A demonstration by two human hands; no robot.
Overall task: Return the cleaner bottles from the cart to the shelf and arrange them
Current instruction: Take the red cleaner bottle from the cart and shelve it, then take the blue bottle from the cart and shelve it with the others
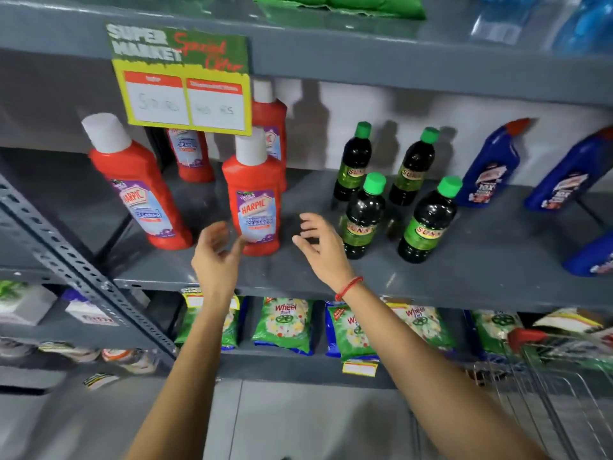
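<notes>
Four red bottles [253, 194] with white caps stand on the grey metal shelf [365, 280], toward its left end: two near the front edge, two behind at the back wall, partly hidden by a yellow-and-green offer sign [185, 84] hung from the shelf above. Nearest red one stands upright just inside the front edge.

Head view. Left hand [215, 247] open, fingers spread, thumb just in front of that bottle's base; contact cannot be told. Right hand [318, 240] open too, fingers curled loosely, holding nothing, hovering over bare shelf between the red bottle and the dark ones. Red thread on the right wrist.

Mid-shelf: four dark bottles [363, 214] with green caps, in two rows of two, upright. Right end: blue bottles [491, 164] with angled necks, leaning; one more cut off at the right edge of the picture.

Shelf surface is painted grey metal, glossy in places, with a perforated angle post [83, 263] crossing at its left end. Back wall pale, with bottle shadows on it.

Below: green detergent packs [285, 323] in a row, with yellow price tags. Lower right: wire cart [547, 386] with a red handle end; contents too blurred to tell. Floor grey tile.
</notes>
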